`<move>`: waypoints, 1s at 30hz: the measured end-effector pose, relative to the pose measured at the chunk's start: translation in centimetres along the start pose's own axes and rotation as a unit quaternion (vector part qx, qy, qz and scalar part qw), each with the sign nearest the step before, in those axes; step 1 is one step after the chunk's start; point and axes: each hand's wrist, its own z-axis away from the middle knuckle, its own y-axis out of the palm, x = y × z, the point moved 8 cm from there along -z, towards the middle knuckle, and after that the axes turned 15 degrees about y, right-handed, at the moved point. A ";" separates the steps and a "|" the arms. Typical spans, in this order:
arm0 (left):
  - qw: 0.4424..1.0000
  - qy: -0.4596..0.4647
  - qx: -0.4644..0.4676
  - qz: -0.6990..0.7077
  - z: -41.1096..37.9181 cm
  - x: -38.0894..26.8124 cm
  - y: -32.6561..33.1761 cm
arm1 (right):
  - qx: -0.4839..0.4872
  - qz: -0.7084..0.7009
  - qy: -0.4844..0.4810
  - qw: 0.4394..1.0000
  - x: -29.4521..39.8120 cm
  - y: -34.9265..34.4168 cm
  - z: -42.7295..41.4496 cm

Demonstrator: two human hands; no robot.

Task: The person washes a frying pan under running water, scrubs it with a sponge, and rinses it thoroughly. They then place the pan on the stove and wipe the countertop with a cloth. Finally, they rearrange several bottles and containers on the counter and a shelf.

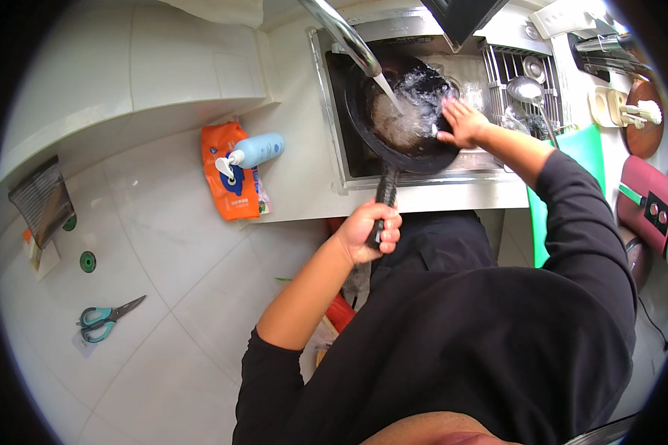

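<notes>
My left hand (370, 231) is closed around the black handle of a dark wok (367, 122), which is held over the sink (325, 111). Water streams from the metal faucet (353, 41) into the wok and splashes up inside it. At the wok's right rim, my right hand (463, 123) is spread with its fingers reaching over the splashing water; nothing is seen in its grip, though the splash blurs the fingertips. The wok's bottom is partly hidden by foamy water.
Left of the sink, a blue pump bottle (260, 150) lies on an orange packet (231, 192). A metal rack (495, 83) with a ladle (526, 90) is at the sink's right, beside a green board (579, 158). Scissors (104, 321) hang on the tiled wall at far left.
</notes>
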 end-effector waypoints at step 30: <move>0.998 -0.049 0.007 -0.037 1.9 0.7 1.0 | -0.230 -0.069 0.093 0.966 0.7 -3.7 -2.7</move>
